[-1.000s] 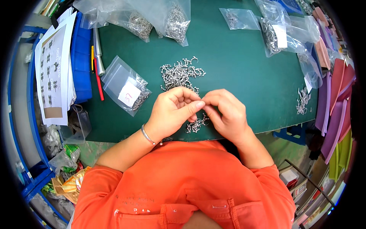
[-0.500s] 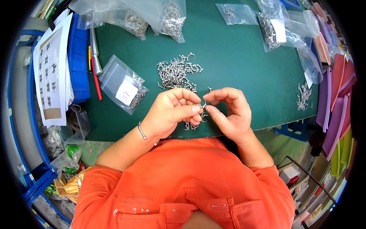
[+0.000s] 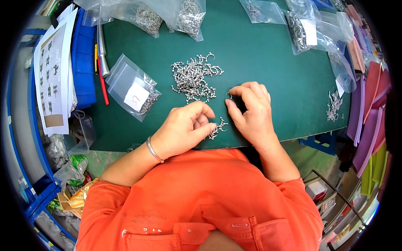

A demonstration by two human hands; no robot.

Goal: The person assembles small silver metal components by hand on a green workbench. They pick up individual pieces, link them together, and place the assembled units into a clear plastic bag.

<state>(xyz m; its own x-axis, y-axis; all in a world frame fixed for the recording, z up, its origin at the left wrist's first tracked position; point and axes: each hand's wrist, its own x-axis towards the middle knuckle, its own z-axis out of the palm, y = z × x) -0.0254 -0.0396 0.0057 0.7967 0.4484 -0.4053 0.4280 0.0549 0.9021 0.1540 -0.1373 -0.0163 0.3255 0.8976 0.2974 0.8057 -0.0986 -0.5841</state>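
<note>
My left hand (image 3: 183, 130) is low at the front of the green table, fingers curled and thumb tip against a small heap of silvery curved metal pieces (image 3: 218, 129). Whether a piece is between its fingers is hidden. To the right, my right hand (image 3: 253, 115) has its thumb and forefinger brought together at one small curved metal piece (image 3: 229, 96) lying near the table's middle. Beyond both hands lies a larger pile of the same knobbly, arc-shaped metal pieces (image 3: 194, 78).
Left of the pile lies a clear zip bag (image 3: 134, 90) of metal parts with a white label. A red pen (image 3: 103, 85), a blue bin (image 3: 83, 62) and printed sheets (image 3: 52, 79) stand further left. More bags (image 3: 190, 21) line the back; loose metal parts (image 3: 334, 106) lie far right.
My hands have moved apart from a small metal piece they both fingered. The left has lowered to the small heap; the right has moved up to the single piece.
</note>
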